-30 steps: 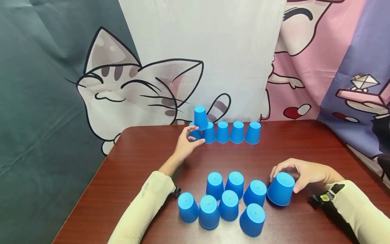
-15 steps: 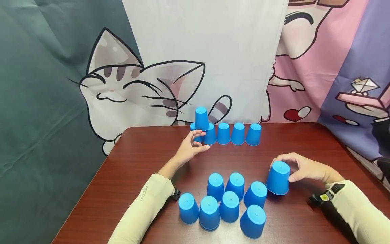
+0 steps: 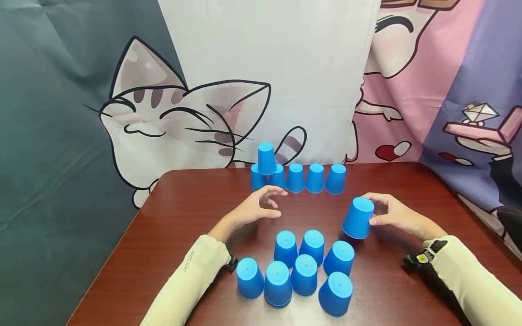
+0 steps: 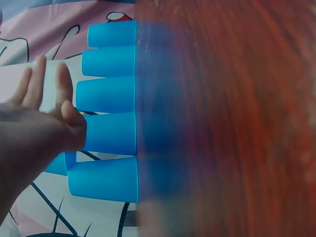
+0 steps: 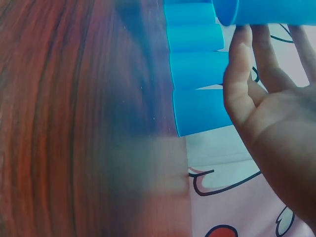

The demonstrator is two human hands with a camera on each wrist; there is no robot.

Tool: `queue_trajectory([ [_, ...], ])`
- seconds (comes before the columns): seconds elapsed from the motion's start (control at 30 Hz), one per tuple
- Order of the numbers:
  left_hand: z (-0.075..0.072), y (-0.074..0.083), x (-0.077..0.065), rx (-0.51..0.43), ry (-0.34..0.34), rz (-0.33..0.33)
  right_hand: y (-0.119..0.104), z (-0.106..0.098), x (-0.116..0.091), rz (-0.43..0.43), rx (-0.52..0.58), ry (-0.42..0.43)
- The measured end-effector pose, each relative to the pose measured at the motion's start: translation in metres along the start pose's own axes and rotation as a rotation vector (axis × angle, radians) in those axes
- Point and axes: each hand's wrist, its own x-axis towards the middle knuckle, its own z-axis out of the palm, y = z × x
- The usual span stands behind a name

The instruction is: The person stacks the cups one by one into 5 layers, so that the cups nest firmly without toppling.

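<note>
My right hand (image 3: 394,216) grips an upside-down blue cup (image 3: 358,218) between thumb and fingers, tilted a little and lifted off the table. In the right wrist view the held cup (image 5: 276,11) is partly cut off at the top. My left hand (image 3: 261,206) holds nothing; its fingers are loosely bent, just in front of the back row. That row has several upside-down blue cups (image 3: 315,179) side by side, and one more cup (image 3: 267,158) rests on top of the two leftmost. The left hand overlaps some row cups (image 4: 106,96) in the left wrist view.
Several more upside-down blue cups (image 3: 304,275) stand in a loose cluster near the front of the dark red wooden table (image 3: 183,203). A printed cloth backdrop (image 3: 318,68) hangs right behind the table's far edge.
My right hand has lifted its cup from beside the front cluster and carried it forward and left. My left hand has drawn back from the stacked cup, toward me and slightly right.
</note>
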Motion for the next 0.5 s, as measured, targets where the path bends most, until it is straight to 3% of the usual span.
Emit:
queue_trajectory([
  [0.27, 0.002, 0.000, 0.000, 0.001, -0.332, 0.059, -0.001, 0.004, 0.007, 0.039, -0.002, 0.058],
  [0.5, 0.007, 0.003, -0.002, -0.067, -0.517, 0.078, -0.003, 0.015, 0.021, 0.112, -0.053, 0.134],
])
